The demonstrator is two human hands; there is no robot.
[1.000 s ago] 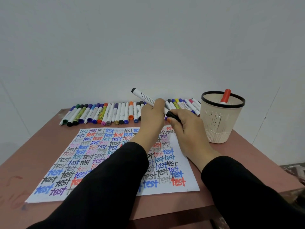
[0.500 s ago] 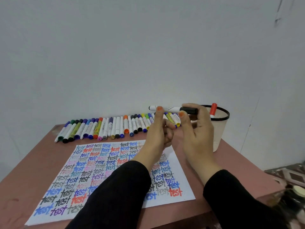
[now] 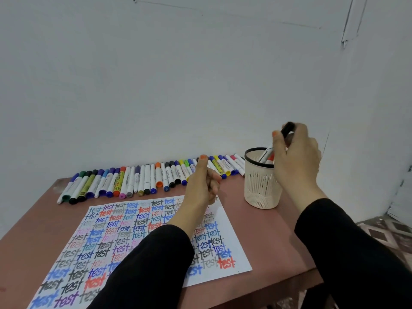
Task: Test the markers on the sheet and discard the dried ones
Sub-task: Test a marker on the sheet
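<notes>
A second before, both my hands had the black-capped marker [image 3: 269, 152] over the far end of the sheet [image 3: 124, 230]. Then my left hand [image 3: 201, 186] let go, and my right hand [image 3: 296, 157] took the marker over to the white mesh cup [image 3: 260, 192]. I think that meant this marker was a dry one, and I was throwing it out. My right hand was up over the cup and a bit behind it. My thumb and fingers pinched the marker near its black cap, which poked out at the top of my hand. The marker was tipped, and its white end had gone down past the black rim, into the cup, next to an orange-red marker [image 3: 270, 159] that was already in there. I had not dropped it yet, so this throw-out was almost done but not quite. My left hand was over the far edge of the sheet, curled in a fist with the thumb up, and I could see nothing in it. The long row of markers [image 3: 145, 177] lay on the table [image 3: 278, 237] by the wall, just past my left hand, so I think there was more to test.
</notes>
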